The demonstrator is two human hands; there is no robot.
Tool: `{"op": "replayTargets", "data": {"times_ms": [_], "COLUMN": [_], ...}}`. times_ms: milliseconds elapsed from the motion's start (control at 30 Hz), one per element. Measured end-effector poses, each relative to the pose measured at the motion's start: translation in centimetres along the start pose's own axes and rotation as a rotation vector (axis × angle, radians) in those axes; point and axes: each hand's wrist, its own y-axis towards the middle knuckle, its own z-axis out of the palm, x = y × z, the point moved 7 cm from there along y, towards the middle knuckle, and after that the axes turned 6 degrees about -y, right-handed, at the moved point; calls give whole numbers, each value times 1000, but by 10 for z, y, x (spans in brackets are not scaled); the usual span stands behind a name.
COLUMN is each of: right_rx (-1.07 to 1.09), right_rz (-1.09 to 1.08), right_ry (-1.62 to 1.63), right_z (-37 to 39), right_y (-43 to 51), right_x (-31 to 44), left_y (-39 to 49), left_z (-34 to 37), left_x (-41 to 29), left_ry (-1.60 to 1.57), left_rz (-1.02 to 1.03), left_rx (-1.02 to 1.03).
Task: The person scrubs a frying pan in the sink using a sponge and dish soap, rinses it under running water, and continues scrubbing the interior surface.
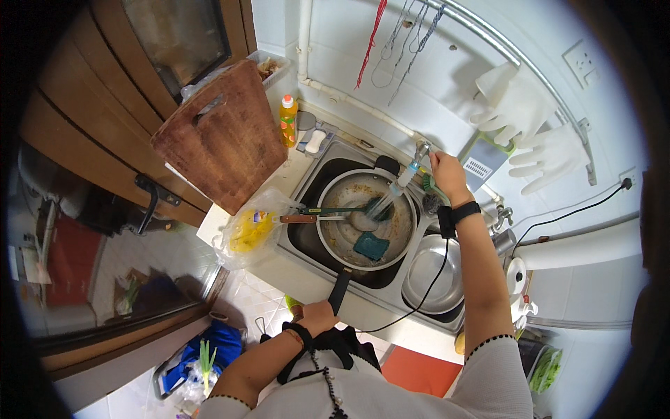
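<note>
My left hand (316, 318) is closed around the black handle (340, 291) of a wide pan (320, 230) resting in the left basin. My right hand (447, 175) grips the tap (422, 149) at the back of the sink. Water streams from the tap's clear spout extension (404, 179) into the pan, where brownish residue clings. A green scouring pad (371, 246) lies inside. Two utensils lean over the pan's left rim: one with a wooden handle (298, 219), one with a dark green handle (327, 210). Splashing water partly hides their heads.
In the right basin sits a metal bowl (432, 272). Left of the sink are a bag with yellow contents (251, 230), a wooden cutting board (225, 136) and a dish soap bottle (288, 123). White gloves (549, 154) hang at right. A black cable (419, 306) trails from my right wrist.
</note>
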Motion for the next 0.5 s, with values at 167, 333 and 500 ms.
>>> {"op": "replayTargets", "data": {"times_ms": [167, 333, 500], "right_rx": [19, 22, 26], "right_rz": [-3, -7, -9], "right_ry": [-8, -20, -16], "right_z": [5, 8, 11], "right_y": [1, 1, 2], "right_x": [-2, -3, -6], "left_y": [1, 2, 2], "left_z": [-1, -1, -1], "left_x": [-1, -1, -1], "left_ry": [4, -1, 0], "left_rz": [-2, 18, 5], "left_rx": [9, 11, 40]}}
